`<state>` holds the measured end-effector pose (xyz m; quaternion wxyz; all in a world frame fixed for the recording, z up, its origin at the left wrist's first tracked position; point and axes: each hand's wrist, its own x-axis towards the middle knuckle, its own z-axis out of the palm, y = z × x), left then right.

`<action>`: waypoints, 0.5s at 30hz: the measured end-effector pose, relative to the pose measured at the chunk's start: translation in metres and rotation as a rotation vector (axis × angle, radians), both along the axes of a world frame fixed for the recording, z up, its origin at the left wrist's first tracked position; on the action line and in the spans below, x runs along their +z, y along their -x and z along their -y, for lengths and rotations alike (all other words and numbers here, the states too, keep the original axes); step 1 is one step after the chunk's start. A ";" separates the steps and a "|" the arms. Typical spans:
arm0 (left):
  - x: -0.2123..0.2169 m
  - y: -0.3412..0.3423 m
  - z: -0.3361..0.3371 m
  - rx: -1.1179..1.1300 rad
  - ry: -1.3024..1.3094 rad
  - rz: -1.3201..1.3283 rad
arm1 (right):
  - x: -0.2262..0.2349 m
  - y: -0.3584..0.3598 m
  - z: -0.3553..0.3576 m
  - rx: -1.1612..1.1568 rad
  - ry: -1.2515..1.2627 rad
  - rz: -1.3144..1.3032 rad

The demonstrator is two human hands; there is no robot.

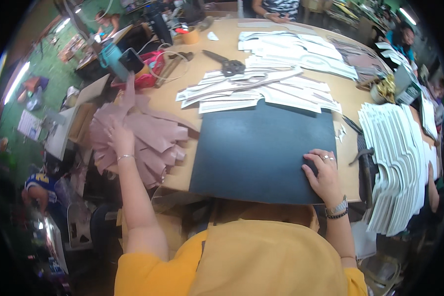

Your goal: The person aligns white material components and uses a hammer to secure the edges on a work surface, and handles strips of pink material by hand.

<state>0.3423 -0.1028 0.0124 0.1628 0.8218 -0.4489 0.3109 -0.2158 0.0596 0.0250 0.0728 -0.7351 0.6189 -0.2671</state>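
My left hand (119,137) reaches to the left side of the table and lies on a fanned stack of dusty-pink cut pieces (155,133), which look like leather. Its fingers are stretched out over the pieces, and one narrow strip rises beyond them. My right hand (323,170) rests on the right edge of a black mat (261,153), thumb and fingers apart and slightly bent, with nothing visible in it. At the mat's far edge lies a loose pile of white pieces with pinkish-brown edges (266,91).
Large scissors (227,64) lie beyond the white pile. A red basket (153,69) stands at the far left. More white pieces (301,49) spread at the back, and a long overlapping stack (394,163) covers the right side. Another person's hands (278,18) are across the table.
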 end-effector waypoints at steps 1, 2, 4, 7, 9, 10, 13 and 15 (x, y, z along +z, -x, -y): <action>0.022 0.030 0.003 -0.136 -0.045 -0.017 | -0.001 0.001 0.000 -0.007 0.001 0.004; 0.047 0.057 0.005 -0.269 -0.090 -0.035 | -0.002 0.002 -0.001 -0.011 0.000 0.005; 0.053 0.088 0.024 -0.570 -0.156 -0.119 | 0.000 0.000 0.001 -0.001 0.000 0.008; 0.049 0.168 0.059 -0.838 -0.314 -0.310 | -0.006 0.000 0.002 0.006 -0.001 -0.005; 0.031 0.211 0.081 -0.955 -0.402 -0.265 | -0.005 -0.001 0.003 0.013 0.014 0.006; 0.016 0.229 0.093 -1.013 -0.362 -0.226 | -0.001 -0.002 0.003 0.006 0.004 0.001; -0.007 0.272 0.109 -1.104 -0.345 -0.148 | -0.003 0.001 0.002 0.000 -0.010 0.031; -0.002 0.284 0.113 -1.076 -0.468 -0.182 | -0.002 0.000 0.003 0.009 -0.017 0.052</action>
